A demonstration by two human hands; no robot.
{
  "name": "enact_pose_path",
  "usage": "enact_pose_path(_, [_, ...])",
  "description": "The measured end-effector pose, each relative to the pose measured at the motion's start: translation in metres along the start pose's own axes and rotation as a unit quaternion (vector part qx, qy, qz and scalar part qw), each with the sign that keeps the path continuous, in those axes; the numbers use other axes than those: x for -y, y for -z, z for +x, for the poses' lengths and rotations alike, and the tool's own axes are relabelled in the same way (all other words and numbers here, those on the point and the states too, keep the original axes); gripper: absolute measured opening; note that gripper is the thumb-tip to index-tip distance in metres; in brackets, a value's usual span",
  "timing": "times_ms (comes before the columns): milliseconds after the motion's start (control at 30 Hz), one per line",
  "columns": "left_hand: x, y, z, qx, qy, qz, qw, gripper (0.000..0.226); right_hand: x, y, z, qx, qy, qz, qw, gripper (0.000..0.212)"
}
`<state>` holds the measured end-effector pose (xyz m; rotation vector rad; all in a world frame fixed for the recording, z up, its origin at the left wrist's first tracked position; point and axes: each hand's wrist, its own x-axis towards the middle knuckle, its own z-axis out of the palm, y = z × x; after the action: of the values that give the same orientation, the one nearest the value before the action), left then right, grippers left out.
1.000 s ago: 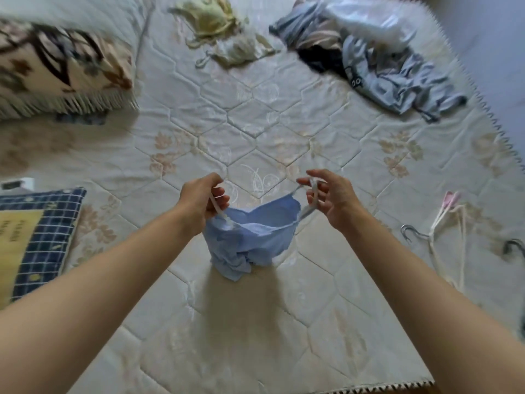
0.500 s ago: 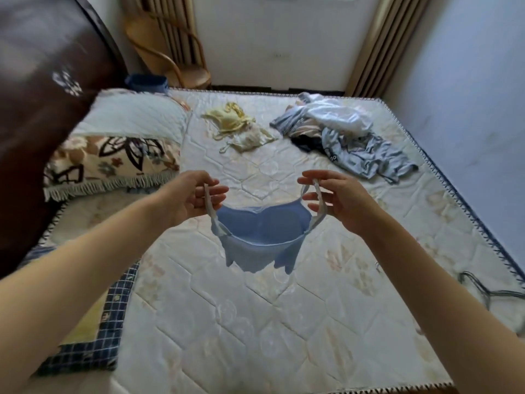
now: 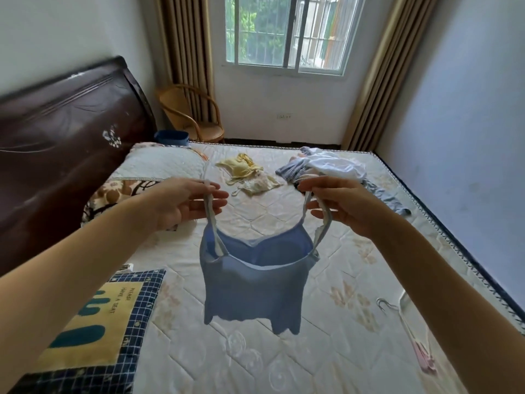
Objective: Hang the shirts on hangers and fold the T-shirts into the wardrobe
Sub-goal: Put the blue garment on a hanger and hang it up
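A blue strappy top [image 3: 252, 282] hangs in the air above the mattress [image 3: 326, 265], spread out by its two pale straps. My left hand [image 3: 184, 201] pinches the left strap and my right hand [image 3: 341, 204] pinches the right strap, both at the same height. A white hanger with a metal hook [image 3: 403, 311] lies on the mattress at the right, partly behind my right forearm. Yellow and cream garments [image 3: 247, 173] and a heap of white, striped and grey-blue clothes [image 3: 329, 167] lie at the far side of the bed.
A dark headboard [image 3: 62, 143] stands on the left with pillows [image 3: 159, 163] below it. A checked blue cushion [image 3: 93, 325] lies near left. A wicker chair [image 3: 193, 115] and a blue bin [image 3: 172, 137] stand by the window; a wall runs along the right.
Both hands have raised the blue top off the mattress and pulled it wider, so it now hangs full length. The view has tilted up to show the headboard, window and walls.
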<state>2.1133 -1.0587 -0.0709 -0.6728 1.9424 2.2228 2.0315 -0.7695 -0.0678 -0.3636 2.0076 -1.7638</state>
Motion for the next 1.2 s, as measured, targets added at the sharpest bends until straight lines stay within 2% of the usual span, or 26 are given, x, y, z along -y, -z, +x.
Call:
enact_pose_path(267, [-0.004, 0.020, -0.032, 0.017, -0.021, 0.022, 0.999, 0.026, 0.018, -0.043, 0.003, 0.055, 0.010, -0.050, 0.997, 0.024])
enact_pose_path(433, [-0.006, 0.036, -0.045, -0.030, -0.021, -0.007, 0.999, 0.028, 0.031, -0.076, 0.017, 0.077, 0.012, -0.075, 0.994, 0.019])
enact_pose_path(533, [-0.007, 0.047, -0.055, -0.054, -0.005, -0.038, 0.998, 0.040, 0.039, -0.097, 0.029, 0.106, 0.020, -0.091, 0.990, 0.016])
enact_pose_path(600, [-0.005, 0.051, -0.063, -0.062, -0.017, -0.051, 0.997, 0.045, 0.043, -0.112, 0.037, 0.132, 0.030, -0.103, 0.985, 0.018])
enact_pose_path(733, [-0.001, 0.056, -0.080, -0.095, -0.065, -0.067, 0.991, 0.041, 0.052, -0.141, 0.049, 0.195, 0.056, -0.117, 0.972, 0.028])
enact_pose_path(900, [0.010, 0.061, -0.100, -0.171, -0.126, -0.088, 0.973, 0.024, 0.063, -0.177, 0.050, 0.278, 0.091, -0.138, 0.946, 0.039])
enact_pose_path(1033, [0.024, 0.054, -0.122, -0.257, -0.163, -0.077, 0.949, 0.013, 0.067, -0.207, 0.041, 0.347, 0.126, -0.181, 0.912, 0.052])
enact_pose_path(1200, [0.048, 0.044, -0.158, -0.344, -0.183, -0.067, 0.918, 0.019, 0.063, -0.246, 0.023, 0.426, 0.174, -0.211, 0.862, 0.063])
